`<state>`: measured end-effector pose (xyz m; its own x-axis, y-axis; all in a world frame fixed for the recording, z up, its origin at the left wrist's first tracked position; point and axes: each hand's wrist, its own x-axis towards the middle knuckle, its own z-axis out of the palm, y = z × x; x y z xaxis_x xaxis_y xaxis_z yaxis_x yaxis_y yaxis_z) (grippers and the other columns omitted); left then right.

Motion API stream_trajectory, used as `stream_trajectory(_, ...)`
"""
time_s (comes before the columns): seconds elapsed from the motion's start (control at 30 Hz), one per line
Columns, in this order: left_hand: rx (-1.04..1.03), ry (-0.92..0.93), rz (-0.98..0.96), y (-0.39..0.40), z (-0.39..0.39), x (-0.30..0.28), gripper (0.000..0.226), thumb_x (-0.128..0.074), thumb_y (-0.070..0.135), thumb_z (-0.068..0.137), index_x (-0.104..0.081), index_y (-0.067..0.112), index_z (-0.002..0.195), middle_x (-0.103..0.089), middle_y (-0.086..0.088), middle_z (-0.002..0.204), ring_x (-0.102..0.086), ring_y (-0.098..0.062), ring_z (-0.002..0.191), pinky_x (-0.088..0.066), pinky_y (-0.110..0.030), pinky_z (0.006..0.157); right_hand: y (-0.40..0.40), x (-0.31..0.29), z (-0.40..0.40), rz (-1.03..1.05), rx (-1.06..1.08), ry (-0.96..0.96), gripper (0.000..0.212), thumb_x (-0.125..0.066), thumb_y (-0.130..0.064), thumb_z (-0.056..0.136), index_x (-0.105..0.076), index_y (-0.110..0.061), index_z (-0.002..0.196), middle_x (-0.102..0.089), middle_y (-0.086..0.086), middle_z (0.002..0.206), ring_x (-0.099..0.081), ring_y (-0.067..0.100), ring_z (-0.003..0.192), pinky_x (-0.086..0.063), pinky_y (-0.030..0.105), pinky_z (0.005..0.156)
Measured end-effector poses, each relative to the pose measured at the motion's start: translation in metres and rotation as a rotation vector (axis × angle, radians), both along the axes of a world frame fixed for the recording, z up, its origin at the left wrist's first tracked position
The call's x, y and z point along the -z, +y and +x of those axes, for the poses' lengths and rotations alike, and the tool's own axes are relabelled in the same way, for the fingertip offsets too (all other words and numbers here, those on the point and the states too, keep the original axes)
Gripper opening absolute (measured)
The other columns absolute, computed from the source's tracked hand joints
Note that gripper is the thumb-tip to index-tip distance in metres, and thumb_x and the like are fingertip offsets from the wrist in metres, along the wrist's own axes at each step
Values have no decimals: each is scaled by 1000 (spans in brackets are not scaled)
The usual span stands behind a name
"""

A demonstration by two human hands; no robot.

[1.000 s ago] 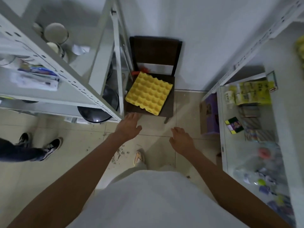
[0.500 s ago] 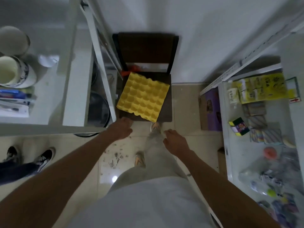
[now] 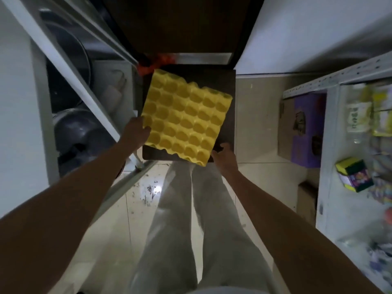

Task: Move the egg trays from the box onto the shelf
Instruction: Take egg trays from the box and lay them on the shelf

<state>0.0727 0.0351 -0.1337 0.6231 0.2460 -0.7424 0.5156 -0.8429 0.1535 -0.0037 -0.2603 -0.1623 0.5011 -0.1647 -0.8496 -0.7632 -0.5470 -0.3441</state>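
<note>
A yellow egg tray [image 3: 184, 117] lies flat and slightly askew on the dark seat of a chair [image 3: 228, 115] straight ahead of me. My left hand [image 3: 136, 131] grips the tray's left edge, thumb on top. My right hand [image 3: 223, 157] is at the tray's near right corner, fingers apart and just touching the edge. A white metal shelf [image 3: 70, 66] stands to the left of the chair and another white shelf [image 3: 327, 132] to the right. A purple and brown cardboard box [image 3: 302, 128] sits on the floor under the right shelf.
Dark pots and pans [image 3: 78, 128] fill the left shelf's lower levels. Packets and small boxes [image 3: 354, 177] crowd the right shelf. An orange object [image 3: 157, 62] lies at the back of the chair seat. My legs in pale trousers [image 3: 191, 219] stand on the tiled floor, with debris [image 3: 148, 192] nearby.
I have stepped closer to the chair. Both hands moved forward from mid-air to the tray; the left one has closed on its left edge, the right has arrived at the near right corner.
</note>
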Motion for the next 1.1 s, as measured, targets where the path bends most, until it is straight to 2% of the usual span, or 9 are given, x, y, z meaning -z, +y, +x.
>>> stream_trajectory(0.07,13,31,26,-2,-1,13,45,-53,18,103,-55,-3,143,-58,-31,139,-57,-48,128,-47,-50,107,4,10,9,-33,33,-53,45,-65,-26,93,-55,-7,134,-73,14,113,-68,32,108,-56,42,86)
stream_trajectory(0.17,53,-28,93,-7,-2,17,38,-56,22,101,-61,-3,129,-61,-29,131,-61,-45,118,-45,-47,104,11,14,20,-82,25,-136,31,-66,-26,92,-63,-7,116,-74,10,107,-69,29,102,-55,38,77)
stream_trajectory(0.3,-130,-111,112,-4,1,20,43,-60,25,97,-61,2,133,-52,-23,137,-64,-44,116,-53,-48,102,12,16,52,-185,32,-191,21,-59,-24,95,-67,-15,112,-74,5,109,-68,28,102,-40,28,69)
stream_trajectory(0.5,-225,-69,44,6,11,26,54,-69,29,92,-50,-2,132,-62,-23,130,-65,-42,117,-54,-49,99,4,23,100,-222,-33,-203,24,-61,-22,90,-72,-12,109,-75,6,107,-69,29,100,-40,26,70)
stream_trajectory(0.67,-432,-17,-85,18,15,39,35,-60,19,95,-69,-11,108,-70,-27,103,-69,-39,96,-57,-44,86,-5,22,102,-214,-137,-254,13,-61,-16,86,-59,-13,99,-64,3,91,-61,24,85,-36,28,61)
stream_trajectory(0.77,-501,-47,-90,19,16,36,33,-59,21,95,-68,-9,105,-62,-16,93,-59,-28,86,-42,-36,75,-5,17,97,-147,-115,-272,22,-58,-5,81,-45,-17,94,-59,3,87,-59,25,80,-41,30,61)
stream_trajectory(0.87,-576,-91,-130,13,23,17,13,-61,15,92,-62,2,90,-56,-14,92,-55,-25,84,-42,-35,76,-6,6,91,-94,-58,-312,25,-57,-1,80,-43,-15,95,-57,3,84,-58,26,78,-47,36,62)
stream_trajectory(1.03,-755,-214,-175,-5,32,-41,35,-60,18,92,-63,2,122,-61,-8,106,-57,-27,96,-49,-38,82,-11,-36,61,-84,81,-373,23,-53,0,81,-39,-15,91,-48,-4,73,-52,23,68,-33,27,52)
stream_trajectory(1.1,-725,-259,-214,-25,26,-68,31,-60,18,91,-64,3,118,-61,-5,102,-57,-26,94,-50,-37,81,-20,-60,33,-125,171,-377,19,-54,-6,83,-40,-14,92,-52,-1,75,-55,26,68,-38,30,52)
